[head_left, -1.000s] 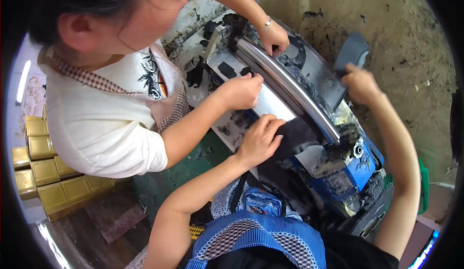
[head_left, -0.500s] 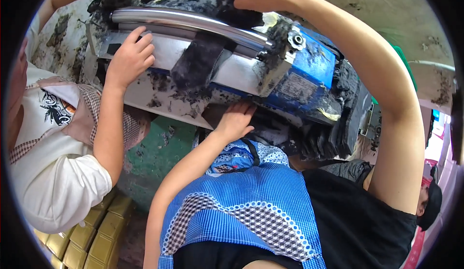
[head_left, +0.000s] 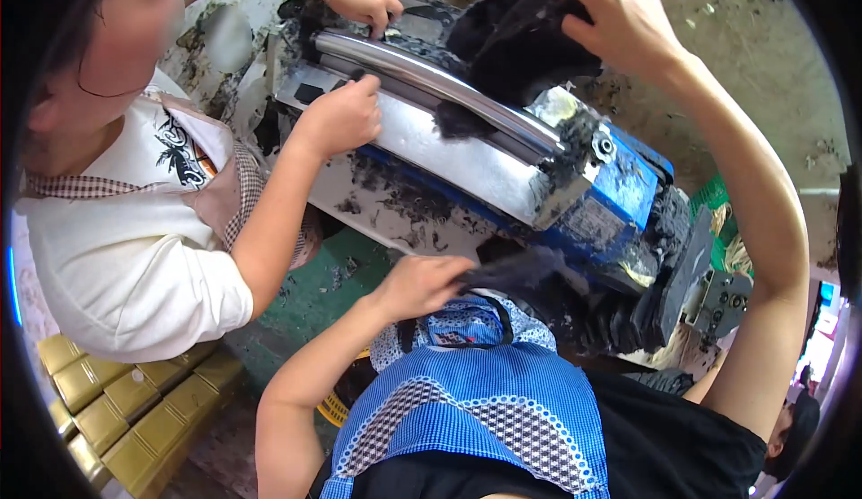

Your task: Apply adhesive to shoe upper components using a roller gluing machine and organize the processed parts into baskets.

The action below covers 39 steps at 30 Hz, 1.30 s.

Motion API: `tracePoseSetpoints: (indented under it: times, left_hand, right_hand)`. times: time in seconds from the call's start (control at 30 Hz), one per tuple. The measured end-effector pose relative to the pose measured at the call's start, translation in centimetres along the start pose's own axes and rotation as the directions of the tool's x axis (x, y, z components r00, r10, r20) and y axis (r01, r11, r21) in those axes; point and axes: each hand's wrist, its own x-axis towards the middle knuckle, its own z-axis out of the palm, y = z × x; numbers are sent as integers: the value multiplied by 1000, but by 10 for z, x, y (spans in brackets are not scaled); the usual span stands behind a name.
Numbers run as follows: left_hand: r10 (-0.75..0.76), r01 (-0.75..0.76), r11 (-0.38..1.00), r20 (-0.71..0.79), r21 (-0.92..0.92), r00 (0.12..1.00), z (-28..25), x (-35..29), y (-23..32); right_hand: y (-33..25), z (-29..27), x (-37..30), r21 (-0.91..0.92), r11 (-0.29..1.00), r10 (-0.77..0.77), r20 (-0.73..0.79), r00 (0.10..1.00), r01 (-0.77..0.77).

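A machine with shiny metal rollers [head_left: 431, 75], a flat metal plate [head_left: 440, 162] and a blue end housing [head_left: 620, 185] stands before me. Beyond the rollers, my right hand [head_left: 624, 23] is closed on a black fuzzy fabric piece [head_left: 516, 37]. A smaller bit of black fabric [head_left: 462, 122] shows at the near side of the rollers. Near my waist, my left hand [head_left: 420, 285] is closed on a dark, motion-blurred fabric piece [head_left: 521, 270]. Its fingertips are partly hidden.
At left a co-worker in a white shirt [head_left: 135, 266] has one hand [head_left: 341, 118] over the plate and another [head_left: 366, 4] behind the rollers. Stacked black pieces [head_left: 637, 319] lie at the machine's right. Gold tins [head_left: 135, 409] stand lower left. Black fluff litters the machine.
My right hand has moved right, raising the black piece off the machine. My left hand has drawn back toward my waist with a dark piece. Most of the strip on the plate is gone.
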Motion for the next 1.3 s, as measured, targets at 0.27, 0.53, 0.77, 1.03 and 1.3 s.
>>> tracePoseSetpoints:
  times: [0.27, 0.53, 0.77, 1.03, 1.3]
  left_hand:
    - [-345, 337, 885, 32, -323, 938, -67, 5, -35]
    - [-340, 299, 863, -31, -407, 940, -72, 97, -47]
    - [-161, 238, 970, -578, 59, 800, -57, 52, -24]
    - [-31, 47, 997, -225, 68, 974, 46, -21, -38]
    - [46, -125, 974, 373, 190, 927, 125, 84, -35]
  right_hand:
    - [103, 18, 62, -170, 982, -109, -139, 984, 85]
    - [111, 33, 109, -337, 937, -201, -304, 931, 93]
    - [39, 196, 35, 241, 960, -256, 532, 807, 145]
    - [52, 159, 19, 495, 855, -139, 505, 852, -154]
    - [-14, 85, -2, 49, 996, 57, 255, 965, -72]
